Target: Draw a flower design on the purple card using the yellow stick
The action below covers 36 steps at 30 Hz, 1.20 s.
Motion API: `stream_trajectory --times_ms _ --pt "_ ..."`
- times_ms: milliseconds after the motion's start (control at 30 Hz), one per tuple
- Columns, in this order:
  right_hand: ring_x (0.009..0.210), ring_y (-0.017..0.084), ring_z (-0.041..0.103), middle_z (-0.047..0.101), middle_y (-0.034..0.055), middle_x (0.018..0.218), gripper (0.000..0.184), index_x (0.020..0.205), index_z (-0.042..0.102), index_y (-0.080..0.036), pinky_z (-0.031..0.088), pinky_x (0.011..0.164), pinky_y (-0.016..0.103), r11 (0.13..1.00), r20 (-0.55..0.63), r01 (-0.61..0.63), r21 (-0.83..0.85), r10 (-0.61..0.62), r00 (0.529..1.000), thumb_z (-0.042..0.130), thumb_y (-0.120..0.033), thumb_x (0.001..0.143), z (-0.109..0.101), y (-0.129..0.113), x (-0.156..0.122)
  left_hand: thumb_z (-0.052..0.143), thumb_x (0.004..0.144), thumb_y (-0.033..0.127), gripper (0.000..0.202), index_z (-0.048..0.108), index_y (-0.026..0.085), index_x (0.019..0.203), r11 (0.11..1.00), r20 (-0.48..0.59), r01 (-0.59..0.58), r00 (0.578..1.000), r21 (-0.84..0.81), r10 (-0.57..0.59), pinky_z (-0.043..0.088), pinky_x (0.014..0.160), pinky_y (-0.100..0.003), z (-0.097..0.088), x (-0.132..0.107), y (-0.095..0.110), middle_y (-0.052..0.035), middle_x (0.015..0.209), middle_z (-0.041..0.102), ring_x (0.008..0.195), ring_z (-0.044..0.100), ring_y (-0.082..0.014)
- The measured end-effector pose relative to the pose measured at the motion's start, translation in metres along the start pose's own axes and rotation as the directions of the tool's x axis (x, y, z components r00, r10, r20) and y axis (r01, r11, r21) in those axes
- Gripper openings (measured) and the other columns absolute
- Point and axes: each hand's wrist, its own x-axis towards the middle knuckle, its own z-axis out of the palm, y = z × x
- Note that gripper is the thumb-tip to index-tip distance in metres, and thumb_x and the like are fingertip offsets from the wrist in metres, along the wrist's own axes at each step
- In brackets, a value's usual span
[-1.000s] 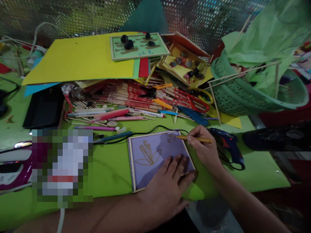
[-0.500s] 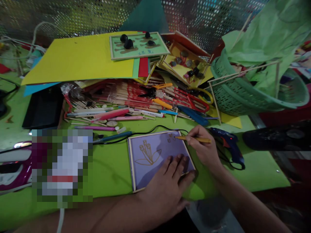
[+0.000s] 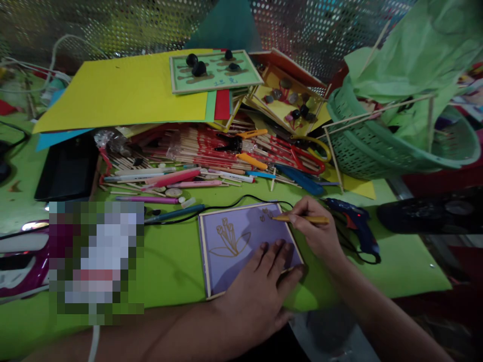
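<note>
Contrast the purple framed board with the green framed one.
The purple board shows flower outlines; the green board carries black lumps. The purple board lies on the table, partly under the left hand; the green board rests on coloured sheets. Both have pale strip borders.

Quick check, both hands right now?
Left hand: open, resting palm-down on the purple framed board, holding nothing visible.
Right hand: closed around a yellow-brown pen.
</note>
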Motion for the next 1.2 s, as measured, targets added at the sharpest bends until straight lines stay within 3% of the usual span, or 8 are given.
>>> stream_trajectory --times_ms 633,1200 --pt "0.052 0.013 0.047 0.058 -0.0034 0.06 0.014 0.073 0.058 -0.023 0.036 0.05 0.027 1.0 -0.026 -0.009 -0.003 0.009 1.0 0.069 -0.029 0.08 0.004 -0.012 0.003 0.058 0.095 0.061 0.08 0.035 0.017 0.158 1.0 0.0 -0.001 1.0 0.001 0.001 0.023 0.124 -0.049 0.0 0.0 0.0 -0.0225 0.166 0.032 0.154 0.033 -0.0362" --pt "0.054 0.014 0.046 0.053 -0.0038 0.06 0.014 0.071 0.056 -0.023 0.034 0.051 0.027 1.0 -0.028 -0.025 0.007 0.025 0.999 0.068 -0.028 0.078 0.004 -0.009 0.003 0.059 0.094 0.061 0.079 0.036 0.018 0.156 1.0 -0.015 -0.003 1.0 0.004 0.003 0.025 0.123 -0.049 0.0 0.0 0.0 -0.023 0.165 0.034 0.153 0.035 -0.0365"
